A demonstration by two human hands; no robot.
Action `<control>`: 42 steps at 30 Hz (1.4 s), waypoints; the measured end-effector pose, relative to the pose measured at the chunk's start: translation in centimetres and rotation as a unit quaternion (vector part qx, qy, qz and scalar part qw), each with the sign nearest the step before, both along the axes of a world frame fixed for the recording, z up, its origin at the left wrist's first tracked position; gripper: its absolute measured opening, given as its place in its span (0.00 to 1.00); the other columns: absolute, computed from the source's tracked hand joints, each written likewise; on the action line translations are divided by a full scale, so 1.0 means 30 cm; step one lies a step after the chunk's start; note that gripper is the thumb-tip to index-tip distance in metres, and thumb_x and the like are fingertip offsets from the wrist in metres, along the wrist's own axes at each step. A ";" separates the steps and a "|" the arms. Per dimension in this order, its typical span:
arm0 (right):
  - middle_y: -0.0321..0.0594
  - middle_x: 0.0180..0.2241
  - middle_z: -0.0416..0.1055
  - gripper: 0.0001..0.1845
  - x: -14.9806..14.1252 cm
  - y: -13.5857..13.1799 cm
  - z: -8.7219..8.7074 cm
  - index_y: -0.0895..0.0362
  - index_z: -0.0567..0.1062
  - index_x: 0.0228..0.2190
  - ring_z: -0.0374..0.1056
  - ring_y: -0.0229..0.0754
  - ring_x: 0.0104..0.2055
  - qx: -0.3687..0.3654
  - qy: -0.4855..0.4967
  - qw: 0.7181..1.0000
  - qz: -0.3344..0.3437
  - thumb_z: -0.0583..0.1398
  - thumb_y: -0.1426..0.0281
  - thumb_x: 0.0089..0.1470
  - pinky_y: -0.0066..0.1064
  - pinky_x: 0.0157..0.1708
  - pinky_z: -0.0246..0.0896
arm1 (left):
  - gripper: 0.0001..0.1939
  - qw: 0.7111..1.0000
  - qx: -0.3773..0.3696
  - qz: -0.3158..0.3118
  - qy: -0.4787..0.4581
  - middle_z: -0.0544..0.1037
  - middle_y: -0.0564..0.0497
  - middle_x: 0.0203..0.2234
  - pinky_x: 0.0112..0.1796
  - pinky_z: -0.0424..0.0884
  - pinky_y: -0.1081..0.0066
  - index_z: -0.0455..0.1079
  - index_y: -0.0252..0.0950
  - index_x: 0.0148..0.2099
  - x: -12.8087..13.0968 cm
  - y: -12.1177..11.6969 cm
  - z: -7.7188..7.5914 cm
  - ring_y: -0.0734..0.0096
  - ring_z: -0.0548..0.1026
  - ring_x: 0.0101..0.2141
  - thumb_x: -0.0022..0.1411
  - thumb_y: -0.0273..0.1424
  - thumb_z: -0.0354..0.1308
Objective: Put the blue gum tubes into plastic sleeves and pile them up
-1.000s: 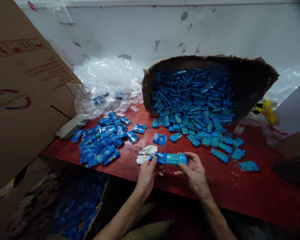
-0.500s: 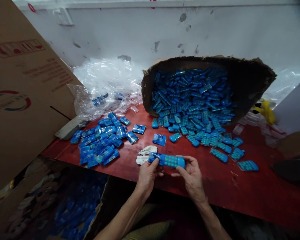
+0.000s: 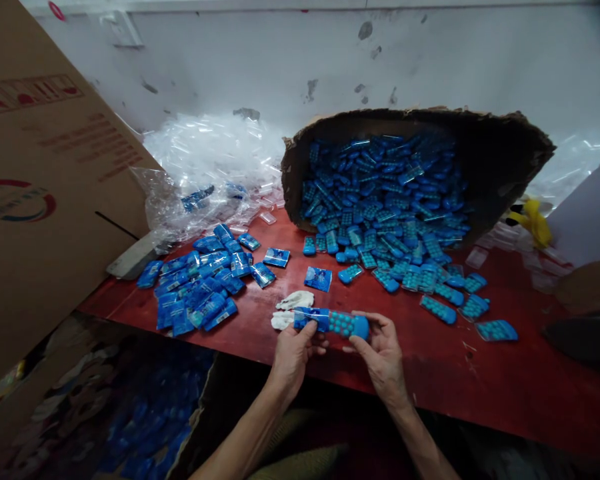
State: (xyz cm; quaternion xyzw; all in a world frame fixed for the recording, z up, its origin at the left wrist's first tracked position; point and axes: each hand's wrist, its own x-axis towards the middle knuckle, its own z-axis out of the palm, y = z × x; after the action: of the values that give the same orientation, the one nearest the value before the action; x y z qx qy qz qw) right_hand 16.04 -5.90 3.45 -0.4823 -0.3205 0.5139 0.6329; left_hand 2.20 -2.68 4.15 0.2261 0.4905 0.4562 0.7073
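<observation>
Between my hands, above the front of the red table, is a small clear case of blue balls (image 3: 341,325) with a blue cap. My right hand (image 3: 380,350) pinches its capped end. At the other end, my left hand (image 3: 296,352) pinches a blue printed sleeve (image 3: 311,318) between thumb and fingers. Sleeve and case meet end to end; how far one sits inside the other is unclear. Just behind the sleeve lies crumpled white material (image 3: 296,300). A flat blue printed sleeve (image 3: 319,279) rests beyond it.
On the red table (image 3: 505,380), a torn-edged cardboard box (image 3: 510,160) lies sideways, spilling many capped cases (image 3: 380,207). Blue printed packets (image 3: 195,290) are heaped at left, before clear plastic bags (image 3: 215,153). A large carton (image 3: 55,173) stands left; another box of blue pieces (image 3: 150,407) sits below.
The blue balls inside the held case have shifted from neat rows to a looser arrangement. The sleeve end has moved slightly left and down. Both hands keep their grip.
</observation>
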 end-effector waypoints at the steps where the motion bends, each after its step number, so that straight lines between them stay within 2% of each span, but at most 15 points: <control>1: 0.40 0.43 0.63 0.22 -0.002 -0.003 0.000 0.51 0.61 0.39 0.66 0.40 0.38 -0.001 -0.001 1.000 -0.001 0.62 0.71 0.41 0.28 0.25 0.70 | 0.12 1.000 -0.001 -0.006 -0.008 0.72 0.50 0.19 0.21 0.66 0.76 0.65 0.30 0.31 0.000 -0.002 0.000 0.74 0.71 0.20 0.47 0.33 0.60; 6: 0.39 0.43 0.64 0.20 -0.011 -0.019 -0.003 0.52 0.63 0.38 0.66 0.39 0.37 -0.006 -0.003 1.000 0.021 0.62 0.71 0.41 0.29 0.28 0.69 | 0.11 0.999 -0.025 -0.008 -0.028 0.72 0.50 0.18 0.21 0.65 0.76 0.66 0.29 0.29 0.003 -0.004 -0.001 0.75 0.70 0.20 0.47 0.33 0.60; 9: 0.38 0.43 0.63 0.18 -0.015 -0.020 -0.006 0.52 0.62 0.36 0.66 0.40 0.38 -0.010 0.012 0.999 0.044 0.62 0.70 0.42 0.30 0.27 0.70 | 0.12 0.999 -0.013 -0.022 -0.028 0.73 0.49 0.20 0.21 0.65 0.76 0.67 0.29 0.30 0.006 -0.001 -0.001 0.74 0.71 0.20 0.46 0.33 0.60; 12: 0.38 0.41 0.64 0.18 -0.008 -0.013 -0.002 0.52 0.61 0.35 0.66 0.39 0.37 -0.017 0.009 0.999 0.037 0.62 0.68 0.42 0.29 0.25 0.70 | 0.10 0.999 -0.011 -0.022 -0.034 0.73 0.50 0.20 0.21 0.65 0.76 0.67 0.30 0.30 0.004 0.002 0.003 0.74 0.71 0.21 0.46 0.32 0.61; 15: 0.38 0.38 0.64 0.17 0.017 0.001 0.001 0.52 0.61 0.36 0.66 0.38 0.33 -0.017 -0.005 1.000 0.023 0.60 0.67 0.44 0.28 0.23 0.68 | 0.08 0.998 -0.043 -0.018 -0.049 0.72 0.52 0.18 0.21 0.65 0.77 0.66 0.31 0.27 -0.002 0.004 0.006 0.73 0.72 0.22 0.47 0.31 0.60; 18: 0.38 0.34 0.65 0.15 0.054 0.028 -0.007 0.53 0.63 0.37 0.64 0.36 0.28 -0.032 -0.080 0.996 -0.010 0.58 0.64 0.45 0.26 0.22 0.64 | 0.09 0.995 -0.068 -0.041 -0.053 0.71 0.51 0.17 0.20 0.65 0.78 0.64 0.31 0.26 -0.004 0.003 0.001 0.72 0.73 0.21 0.48 0.32 0.59; 20: 0.36 0.27 0.65 0.12 0.077 0.051 -0.011 0.55 0.67 0.32 0.60 0.35 0.24 -0.052 -0.158 0.986 -0.017 0.57 0.62 0.46 0.25 0.20 0.61 | 0.10 0.995 -0.070 -0.051 -0.051 0.71 0.51 0.16 0.20 0.65 0.78 0.64 0.32 0.26 -0.002 0.001 -0.005 0.71 0.73 0.21 0.48 0.33 0.59; 23: 0.32 0.19 0.60 0.13 0.086 0.080 -0.001 0.58 0.69 0.26 0.55 0.33 0.20 -0.066 -0.213 0.974 0.036 0.55 0.60 0.47 0.23 0.18 0.54 | 0.12 0.996 -0.056 -0.059 -0.045 0.71 0.52 0.15 0.20 0.65 0.77 0.63 0.33 0.28 0.002 -0.003 -0.017 0.71 0.73 0.21 0.48 0.36 0.59; 26: 0.32 0.20 0.63 0.14 0.058 0.090 0.021 0.59 0.71 0.29 0.56 0.32 0.20 -0.068 -0.192 0.966 0.156 0.57 0.60 0.45 0.23 0.20 0.53 | 0.13 0.996 -0.032 -0.084 -0.029 0.71 0.51 0.16 0.19 0.63 0.78 0.65 0.32 0.30 0.004 -0.005 -0.026 0.74 0.71 0.19 0.47 0.37 0.59; 28: 0.32 0.20 0.64 0.14 0.031 0.090 0.030 0.59 0.71 0.28 0.57 0.32 0.21 -0.078 -0.166 0.960 0.212 0.58 0.61 0.44 0.23 0.21 0.54 | 0.14 0.994 -0.021 -0.109 -0.010 0.72 0.51 0.17 0.18 0.62 0.78 0.67 0.30 0.30 0.005 -0.008 -0.028 0.76 0.69 0.18 0.46 0.37 0.60; 31: 0.31 0.17 0.61 0.15 0.008 0.088 0.029 0.60 0.69 0.20 0.56 0.31 0.20 -0.086 -0.161 0.961 0.207 0.57 0.60 0.44 0.23 0.21 0.53 | 0.16 0.990 -0.018 -0.137 0.014 0.72 0.50 0.18 0.19 0.62 0.77 0.67 0.30 0.30 0.005 -0.008 -0.022 0.76 0.69 0.17 0.45 0.38 0.60; 33: 0.30 0.16 0.60 0.15 0.009 0.087 0.025 0.60 0.69 0.18 0.54 0.31 0.20 -0.077 -0.178 0.962 0.192 0.58 0.61 0.44 0.23 0.21 0.51 | 0.17 0.991 -0.015 -0.129 0.019 0.73 0.51 0.19 0.19 0.62 0.77 0.67 0.31 0.31 0.001 -0.004 -0.017 0.76 0.69 0.17 0.45 0.40 0.59; 37: 0.30 0.16 0.61 0.15 0.029 0.081 0.025 0.60 0.70 0.18 0.54 0.31 0.20 -0.060 -0.188 0.958 0.207 0.57 0.61 0.45 0.22 0.21 0.51 | 0.16 0.995 -0.023 -0.097 0.029 0.71 0.52 0.17 0.17 0.60 0.78 0.66 0.31 0.28 -0.015 0.009 -0.009 0.78 0.68 0.16 0.45 0.40 0.60; 42: 0.31 0.16 0.61 0.17 0.038 0.074 0.021 0.60 0.69 0.19 0.54 0.31 0.19 -0.086 -0.119 0.966 0.214 0.57 0.58 0.44 0.22 0.20 0.50 | 0.10 0.987 -0.059 -0.147 -0.036 0.72 0.51 0.20 0.17 0.61 0.79 0.68 0.30 0.30 -0.034 0.009 -0.006 0.78 0.69 0.17 0.48 0.34 0.59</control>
State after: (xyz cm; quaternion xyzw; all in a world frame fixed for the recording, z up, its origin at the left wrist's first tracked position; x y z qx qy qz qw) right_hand 17.20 -3.67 4.08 -0.5128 -0.4439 0.6023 0.4211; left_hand 1.19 -2.42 3.98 0.2372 0.4518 0.3254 0.7961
